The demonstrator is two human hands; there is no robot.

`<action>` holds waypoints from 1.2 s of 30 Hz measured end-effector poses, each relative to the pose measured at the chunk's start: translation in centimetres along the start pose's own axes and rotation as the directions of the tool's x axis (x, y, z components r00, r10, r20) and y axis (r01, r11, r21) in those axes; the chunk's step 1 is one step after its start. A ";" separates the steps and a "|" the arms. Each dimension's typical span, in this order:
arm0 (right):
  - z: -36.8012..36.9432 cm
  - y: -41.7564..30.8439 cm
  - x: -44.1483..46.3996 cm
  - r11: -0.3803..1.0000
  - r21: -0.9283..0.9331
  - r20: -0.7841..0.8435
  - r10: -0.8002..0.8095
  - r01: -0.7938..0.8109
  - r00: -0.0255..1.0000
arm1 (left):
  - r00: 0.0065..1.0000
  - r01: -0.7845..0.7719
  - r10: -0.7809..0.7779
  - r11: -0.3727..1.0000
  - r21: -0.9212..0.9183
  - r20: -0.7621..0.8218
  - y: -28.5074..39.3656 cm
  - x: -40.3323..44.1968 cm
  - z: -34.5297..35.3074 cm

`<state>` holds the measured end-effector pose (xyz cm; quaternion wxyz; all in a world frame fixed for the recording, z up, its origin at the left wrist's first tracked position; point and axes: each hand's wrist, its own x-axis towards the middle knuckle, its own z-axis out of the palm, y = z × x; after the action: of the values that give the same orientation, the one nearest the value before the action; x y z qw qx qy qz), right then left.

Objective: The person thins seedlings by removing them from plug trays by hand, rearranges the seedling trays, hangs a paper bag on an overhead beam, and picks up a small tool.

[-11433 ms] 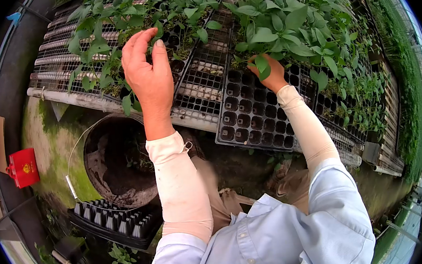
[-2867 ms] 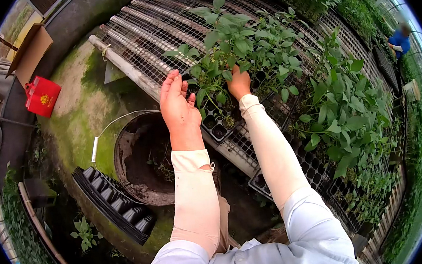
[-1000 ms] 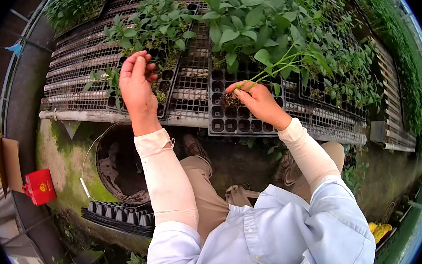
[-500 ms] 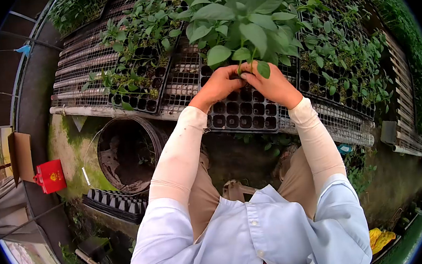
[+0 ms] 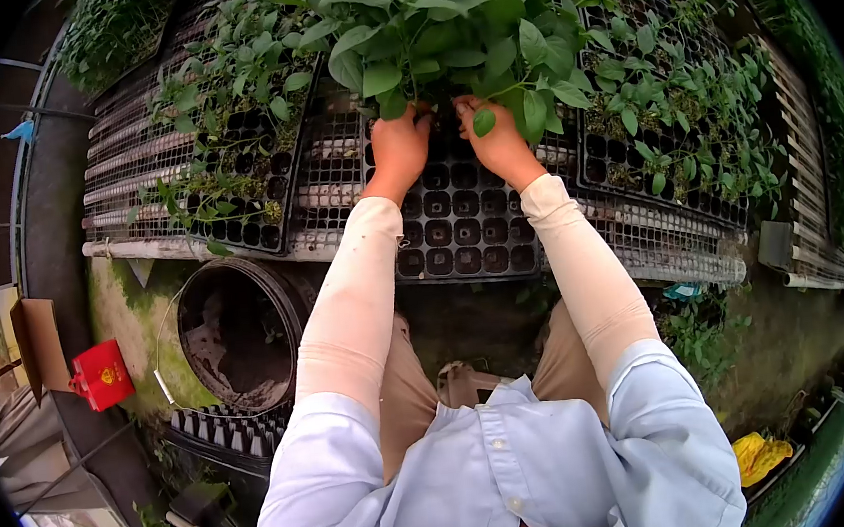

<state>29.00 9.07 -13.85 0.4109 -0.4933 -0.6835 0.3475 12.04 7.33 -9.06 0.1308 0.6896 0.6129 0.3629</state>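
Note:
A black cell tray (image 5: 466, 231) lies before me on the mesh bench, its near cells without plants and its far part under leafy green seedlings (image 5: 442, 36). My left hand (image 5: 399, 153) is at the tray's left side, fingers closed at the foot of a seedling stem and partly covered by leaves. Across a small gap, my right hand (image 5: 500, 143) has its fingers curled together low among the stems. What lies between those fingertips is hidden by foliage.
Trays of smaller seedlings flank mine, at left (image 5: 236, 199) and right (image 5: 671, 131). Below the bench edge stand a dark bucket (image 5: 290, 300) and stacked black trays (image 5: 226, 436). A red box (image 5: 103, 376) sits far left, a yellow bag (image 5: 760, 457) low right.
My hands were together around one seedling stem; now they are apart and farther forward, down among the seedlings. The view has shifted slightly, showing more of the tray's near cells.

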 end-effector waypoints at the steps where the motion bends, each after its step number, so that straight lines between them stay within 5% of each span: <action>1: 1.3 3.1 0.3 0.998 0.063 0.023 0.013 -0.014 1.000 | 1.000 0.001 -0.001 1.000 -0.002 0.002 -0.2 -0.1 0.5; 3: 1.4 4.0 0.6 0.992 0.123 0.050 0.020 -0.026 0.999 | 0.997 -0.074 0.072 0.978 0.195 0.017 -0.7 0.0 1.3; 8: -1.8 -2.4 -0.3 0.943 0.153 0.223 0.260 -0.297 0.940 | 0.996 0.030 -0.049 0.975 0.222 0.080 0.3 0.1 0.8; 10: -0.8 -0.6 -0.4 0.999 -0.040 0.101 0.039 -0.035 0.994 | 0.989 0.105 -0.124 0.973 0.207 0.085 0.2 0.2 1.1; 12: -0.2 -0.1 -1.1 0.914 -0.293 -0.125 -0.329 0.282 0.936 | 0.984 0.081 -0.126 0.943 0.323 0.122 -0.4 0.0 1.5; 14: -0.2 -0.2 -1.1 0.941 -0.261 -0.132 -0.255 0.214 0.958 | 0.980 0.100 -0.148 0.946 0.309 0.133 -0.9 0.0 2.0; 17: 0.1 1.4 -0.5 0.855 -0.513 0.039 -0.058 0.070 0.998 | 0.977 0.135 -0.179 0.941 0.311 0.119 -0.3 0.0 2.1; 22: 0.3 0.9 -0.6 0.824 -0.560 -0.002 -0.106 0.087 0.994 | 0.964 0.146 -0.175 0.978 0.149 0.200 -0.4 -0.6 0.3; 24: 0.5 1.9 -0.7 0.801 -0.519 0.030 -0.331 0.297 0.943 | 0.973 0.114 -0.121 0.992 0.048 0.195 -0.2 -1.5 -2.0; 26: -0.9 -1.2 -2.0 0.788 -0.593 0.087 -0.138 0.163 0.986 | 0.945 0.022 -0.057 0.993 0.113 0.321 -0.1 -2.3 -5.2; 28: -1.2 -1.2 -3.4 0.817 -0.550 0.107 -0.136 0.172 0.985 | 0.920 0.065 -0.111 0.989 0.131 0.377 -0.3 -3.0 -9.0; 30: -0.9 -1.3 -4.5 0.855 -0.505 0.100 -0.075 0.115 0.992 | 0.837 0.382 -0.338 0.924 -0.017 0.429 -2.5 -4.2 -12.6; 31: -2.4 -5.0 -4.8 0.878 -0.478 0.196 0.069 0.034 0.978 | 0.835 0.414 -0.419 0.905 0.094 0.355 -3.8 -4.6 -14.5; 34: -1.1 -6.1 -5.8 0.878 -0.472 0.237 0.043 0.076 0.971 | 0.782 0.604 -0.621 0.729 0.321 -0.061 -8.6 -7.3 -19.4; 36: -0.4 -9.8 -7.1 0.934 -0.311 0.314 -0.074 0.176 0.946 | 0.696 0.695 -0.697 0.591 0.409 -0.175 -12.5 -9.6 -21.4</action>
<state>26.81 -0.35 -6.62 0.2351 -0.4529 -0.8167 0.2696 -11.34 -4.68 -5.05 0.1019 0.4067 0.8983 0.1315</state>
